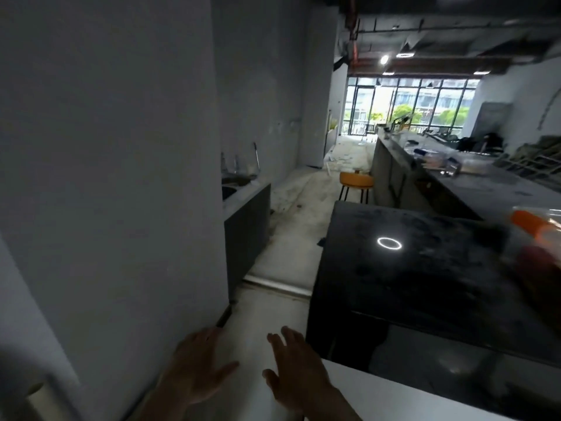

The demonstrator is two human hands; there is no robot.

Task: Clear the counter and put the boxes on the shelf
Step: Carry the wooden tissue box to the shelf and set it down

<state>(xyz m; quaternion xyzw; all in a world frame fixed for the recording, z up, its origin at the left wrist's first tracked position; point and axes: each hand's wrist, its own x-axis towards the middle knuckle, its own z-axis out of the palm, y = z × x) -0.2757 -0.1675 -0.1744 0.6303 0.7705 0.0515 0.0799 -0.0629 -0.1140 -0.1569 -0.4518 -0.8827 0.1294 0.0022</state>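
Both my hands hang low in the view over the pale floor, palms down and fingers spread, holding nothing. My left hand [197, 369] is beside the grey wall; my right hand [296, 369] is just left of the black counter's [409, 268] near corner. At the right edge, on that counter, a blurred clear package with orange parts [537, 229] shows. Farther back, a long grey counter [473, 183] carries clear containers with blue lids [437, 161]. No shelf is in view.
A big grey wall panel [106, 177] fills the left. Behind it stands a low cabinet with a sink [243, 202]. An orange stool [355, 181] stands in the aisle between the counters. Windows [409, 104] close the far end. A white surface [409, 399] lies under the black counter's edge.
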